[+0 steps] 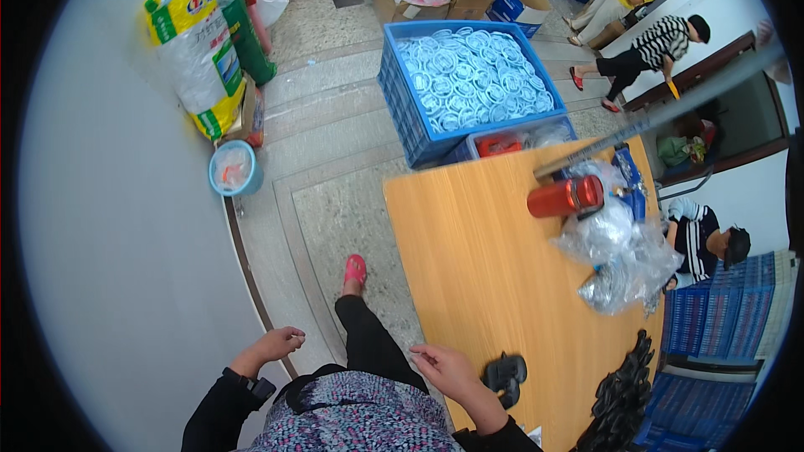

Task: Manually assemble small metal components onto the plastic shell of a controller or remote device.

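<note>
My left hand (278, 345) hangs near the white wall, fingers loosely bent and nothing visible in it. My right hand (448, 371) is beside the near left edge of a wooden table (452, 251), its fingers apart and empty. On the tabletop close to that hand lies a small black object (504, 377) whose kind I cannot make out. A heap of black, glove-like pieces (618, 402) lies at the near right of the table. Farther back a red cylindrical flask (565, 196) lies beside clear plastic bags (620, 255). Neither hand touches the table.
Beyond the table stands a large blue crate (398, 109) of pale-blue round pieces (469, 75). A light-blue pail (252, 176) and sacks (201, 59) line the left wall. Cardboard boxes (410, 11) are behind. Several people are around; one (703, 234) is beside the table's right side.
</note>
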### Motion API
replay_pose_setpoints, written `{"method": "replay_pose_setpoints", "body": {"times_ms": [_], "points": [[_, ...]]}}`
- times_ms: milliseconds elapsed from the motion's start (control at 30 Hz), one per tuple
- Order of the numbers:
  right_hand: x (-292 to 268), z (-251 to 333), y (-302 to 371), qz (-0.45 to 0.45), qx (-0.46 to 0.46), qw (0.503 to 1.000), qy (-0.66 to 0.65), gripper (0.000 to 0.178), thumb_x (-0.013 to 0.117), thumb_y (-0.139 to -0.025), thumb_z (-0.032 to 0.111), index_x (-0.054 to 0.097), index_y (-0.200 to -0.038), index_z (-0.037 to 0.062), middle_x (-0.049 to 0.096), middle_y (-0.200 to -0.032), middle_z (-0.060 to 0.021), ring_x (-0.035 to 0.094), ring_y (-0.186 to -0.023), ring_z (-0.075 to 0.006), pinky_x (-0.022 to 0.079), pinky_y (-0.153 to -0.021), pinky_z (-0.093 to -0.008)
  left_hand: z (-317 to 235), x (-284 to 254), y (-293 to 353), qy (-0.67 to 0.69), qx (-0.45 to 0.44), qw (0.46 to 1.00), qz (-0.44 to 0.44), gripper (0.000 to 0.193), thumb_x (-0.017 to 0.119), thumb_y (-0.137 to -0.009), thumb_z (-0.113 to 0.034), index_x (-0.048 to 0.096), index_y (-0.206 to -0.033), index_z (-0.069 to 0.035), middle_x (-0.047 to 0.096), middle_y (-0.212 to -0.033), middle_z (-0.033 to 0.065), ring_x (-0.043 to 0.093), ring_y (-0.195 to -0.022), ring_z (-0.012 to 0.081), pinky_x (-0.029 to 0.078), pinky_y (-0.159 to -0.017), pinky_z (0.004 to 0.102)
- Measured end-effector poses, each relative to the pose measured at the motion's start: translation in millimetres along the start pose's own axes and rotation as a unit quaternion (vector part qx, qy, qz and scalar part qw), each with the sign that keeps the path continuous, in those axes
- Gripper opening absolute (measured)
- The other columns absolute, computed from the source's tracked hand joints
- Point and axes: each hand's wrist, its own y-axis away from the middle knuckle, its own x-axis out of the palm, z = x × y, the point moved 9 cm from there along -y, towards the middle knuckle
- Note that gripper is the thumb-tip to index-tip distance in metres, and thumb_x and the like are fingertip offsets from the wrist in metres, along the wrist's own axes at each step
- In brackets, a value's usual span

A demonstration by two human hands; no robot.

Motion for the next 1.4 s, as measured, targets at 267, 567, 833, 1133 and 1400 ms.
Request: {"method": "replay_pose_setpoints", "body": {"times_ms": [267, 567, 833, 1133, 1400], "points": [[-45, 74, -171, -0.007, 0.029, 0.999, 0.035, 0.029, 0.065, -0.090, 0.027, 0.071, -0.108, 0.0058, 0.070, -0.088, -0.0163, 0.068, -0.080, -0.0324, 0.053, -0.071, -0.0406, -21, -166, -17, 0.066, -0.106, 0.991, -0.053, 0.039, 0.061, -0.096, -0.030, 0.062, -0.121, -0.001, 0.070, -0.098, 0.0095, 0.066, -0.091, 0.0180, 0.052, -0.082, 0.0305], [-117, 168, -336, -0.071, 0.038, 0.995, 0.061, 0.028, 0.065, -0.090, 0.024, 0.068, -0.112, 0.0077, 0.069, -0.092, -0.0139, 0.067, -0.081, -0.0287, 0.053, -0.073, -0.0377, -143, -401, -99, -0.052, 0.007, 0.997, -0.053, 0.044, 0.061, -0.095, -0.036, 0.063, -0.122, -0.002, 0.070, -0.110, 0.0127, 0.065, -0.104, 0.0214, 0.049, -0.093, 0.0343], [-156, 204, -404, -0.103, 0.133, 0.985, 0.036, 0.029, 0.064, -0.089, 0.026, 0.068, -0.112, 0.0089, 0.070, -0.093, -0.0156, 0.067, -0.088, -0.0336, 0.052, -0.076, -0.0427, -378, -549, -202, -0.144, 0.106, 0.984, -0.012, 0.048, 0.057, -0.096, -0.040, 0.061, -0.126, -0.003, 0.068, -0.117, 0.0179, 0.064, -0.111, 0.0295, 0.048, -0.096, 0.0360], [-246, 168, -530, -0.153, 0.187, 0.970, -0.033, 0.030, 0.061, -0.090, 0.033, 0.068, -0.112, 0.0128, 0.071, -0.094, -0.0150, 0.067, -0.087, -0.0354, 0.053, -0.076, -0.0451, -523, -579, -321, -0.305, 0.131, 0.935, 0.126, 0.049, 0.057, -0.097, -0.043, 0.059, -0.131, -0.008, 0.068, -0.116, 0.0182, 0.064, -0.111, 0.0298, 0.048, -0.096, 0.0371], [-384, 198, -640, -0.237, 0.162, 0.956, -0.064, 0.029, 0.065, -0.089, 0.027, 0.068, -0.112, 0.0090, 0.071, -0.090, -0.0140, 0.068, -0.082, -0.0299, 0.053, -0.073, -0.0397, -696, -681, -383, -0.255, 0.098, 0.956, 0.103, 0.049, 0.058, -0.097, -0.035, 0.057, -0.132, -0.001, 0.067, -0.119, 0.0149, 0.062, -0.111, 0.0224, 0.047, -0.096, 0.0331]]}}
